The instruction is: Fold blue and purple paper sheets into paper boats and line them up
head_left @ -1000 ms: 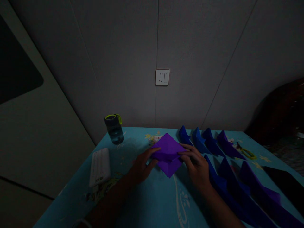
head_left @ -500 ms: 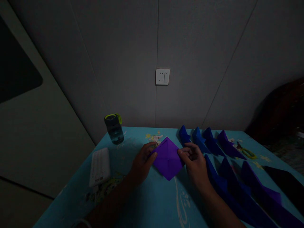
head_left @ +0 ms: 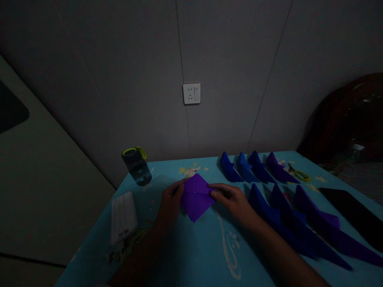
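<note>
A purple folded paper diamond [head_left: 195,196] lies flat on the light blue table [head_left: 191,255]. My left hand [head_left: 169,203] rests at its left corner, fingertips touching the edge. My right hand [head_left: 233,201] presses on its right corner with fingers stretched flat over the paper. Both hands lie flat on the paper rather than gripping it.
Several folded blue and purple paper boats [head_left: 257,169] stand in rows at the right. Yellow-handled scissors [head_left: 299,173] lie behind them. A water bottle with green lid [head_left: 136,166] and a white power bank [head_left: 123,217] sit at the left. A dark phone [head_left: 353,211] lies far right.
The paper, partly raised and open a second ago, now lies flattened as a diamond. My right hand slid onto its right corner. The camera shifted slightly right.
</note>
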A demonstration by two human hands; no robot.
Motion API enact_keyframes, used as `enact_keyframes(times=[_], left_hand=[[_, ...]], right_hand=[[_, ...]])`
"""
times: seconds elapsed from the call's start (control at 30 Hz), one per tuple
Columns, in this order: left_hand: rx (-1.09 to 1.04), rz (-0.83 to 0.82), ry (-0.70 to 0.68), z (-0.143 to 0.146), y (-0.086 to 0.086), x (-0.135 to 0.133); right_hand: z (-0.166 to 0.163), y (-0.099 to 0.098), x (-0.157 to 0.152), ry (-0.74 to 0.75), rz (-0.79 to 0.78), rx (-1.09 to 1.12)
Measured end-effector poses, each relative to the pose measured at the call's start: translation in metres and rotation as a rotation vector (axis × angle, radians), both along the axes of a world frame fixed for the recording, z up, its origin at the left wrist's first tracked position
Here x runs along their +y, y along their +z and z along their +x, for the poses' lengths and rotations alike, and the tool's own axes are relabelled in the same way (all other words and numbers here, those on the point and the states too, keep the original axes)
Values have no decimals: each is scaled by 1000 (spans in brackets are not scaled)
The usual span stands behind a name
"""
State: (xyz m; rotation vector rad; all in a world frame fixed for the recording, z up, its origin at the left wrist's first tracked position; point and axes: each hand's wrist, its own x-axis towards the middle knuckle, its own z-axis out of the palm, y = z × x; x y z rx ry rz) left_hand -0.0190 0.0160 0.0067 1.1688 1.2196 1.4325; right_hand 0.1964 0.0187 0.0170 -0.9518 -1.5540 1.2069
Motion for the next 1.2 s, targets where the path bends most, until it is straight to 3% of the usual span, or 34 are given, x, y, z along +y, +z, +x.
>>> enact_keyframes(times=[0.1,0.23,0.43,0.67,0.87,1.03,1.2], left_hand=[[58,9,-25,-1,2,-1],[207,108,-79,3,4,-6],[460,297,-2,5,6,-13],[564,274,-120,5,6,-16],[533,217,-168,5,0,-16],[460,169,-203,3,-4,-13],[555,225,-198,2,-6,-11]], right_hand=[[1,-2,2,-7,-13,9],[1,0,5,-155,11,87],[0,2,5,-220,-13,158],[-3,2,3,-171,-94,326],[-9,6,-7,-4,-139,380],[-10,12,-12,-38,-123,428],[-11,11,-10,38,-175,471]])
